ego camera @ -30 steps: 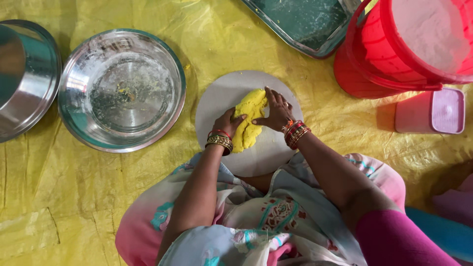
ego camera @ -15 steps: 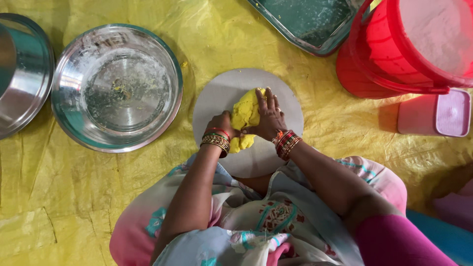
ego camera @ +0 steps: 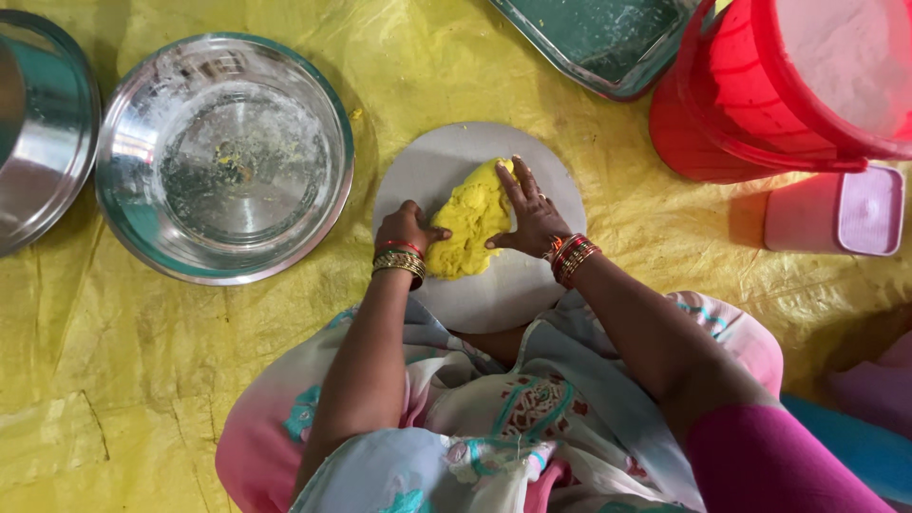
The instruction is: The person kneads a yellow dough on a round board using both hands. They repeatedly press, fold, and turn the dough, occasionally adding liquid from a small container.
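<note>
A lump of yellow dough (ego camera: pixel 467 223) lies on a round grey board (ego camera: pixel 532 161) set on a yellow sheet. My left hand (ego camera: pixel 407 228), fingers curled, presses against the dough's left side. On the dough's right edge rests my right hand (ego camera: pixel 532 214), palm down with fingers stretched forward. Both wrists carry red and gold bangles. The dough is squeezed between the two hands.
A wide steel bowl (ego camera: pixel 224 157) with flour traces sits to the left, another steel vessel (ego camera: pixel 38 133) beyond it at the frame edge. A steel tray (ego camera: pixel 598 43) lies behind the board. A red bucket (ego camera: pixel 788 90) and a pink lidded box (ego camera: pixel 836 211) stand at right.
The view has shifted slightly. My hands have worked the dough from a taller lump into a longer shape, with the right hand now flatter along its right side.
</note>
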